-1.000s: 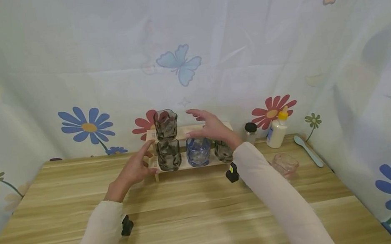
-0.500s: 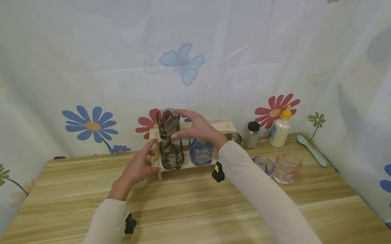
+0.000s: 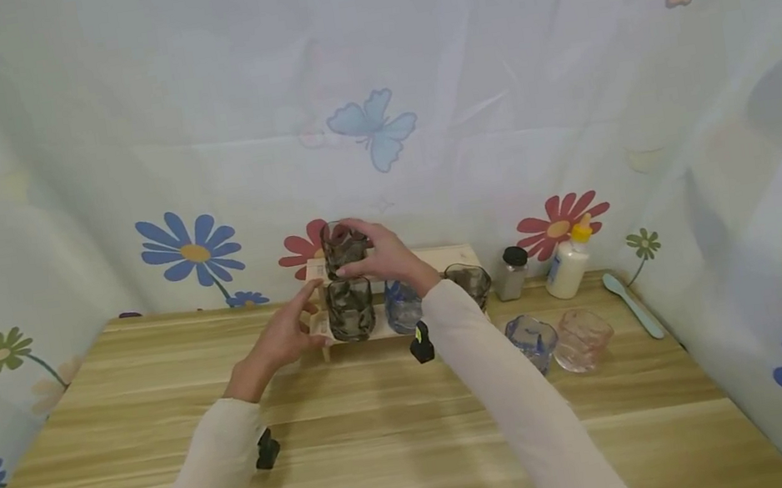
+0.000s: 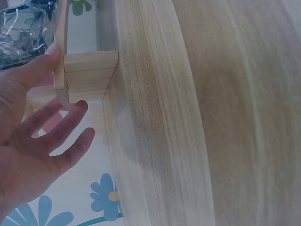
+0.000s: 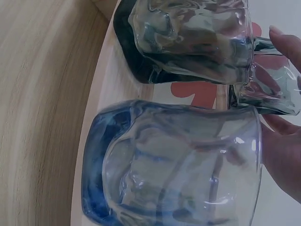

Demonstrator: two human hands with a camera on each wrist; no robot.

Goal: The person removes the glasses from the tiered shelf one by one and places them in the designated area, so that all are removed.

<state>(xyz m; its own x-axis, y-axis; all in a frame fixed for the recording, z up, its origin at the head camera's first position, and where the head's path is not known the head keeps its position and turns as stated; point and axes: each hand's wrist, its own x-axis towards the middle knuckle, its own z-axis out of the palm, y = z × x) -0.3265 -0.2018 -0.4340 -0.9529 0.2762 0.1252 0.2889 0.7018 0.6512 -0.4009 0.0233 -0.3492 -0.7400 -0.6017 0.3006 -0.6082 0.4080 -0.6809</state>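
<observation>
my right hand [image 3: 389, 259] grasps the dark glass [image 3: 340, 245] at the far left of the rack [image 3: 449, 255], on the upper tier, with thumb and fingers on its near and right side. i judge it rather heavy for its size, stiff, smooth enough to slip and easily chipped, so i'd hold it by the wavy wall, well below the thin rim, where the dents should give some purchase. my left hand [image 3: 282, 336] pinches the rack's left end, thumb on the lower board, the other fingers spread past it. my right forearm slants in from the near right, the wrist above the blue glass [image 3: 403, 307] and the hand angled left; my left forearm comes up from the near left. the lower dark glass [image 3: 351, 313] stands just nearer than the one i hold, leaving my fingers little room.
</observation>
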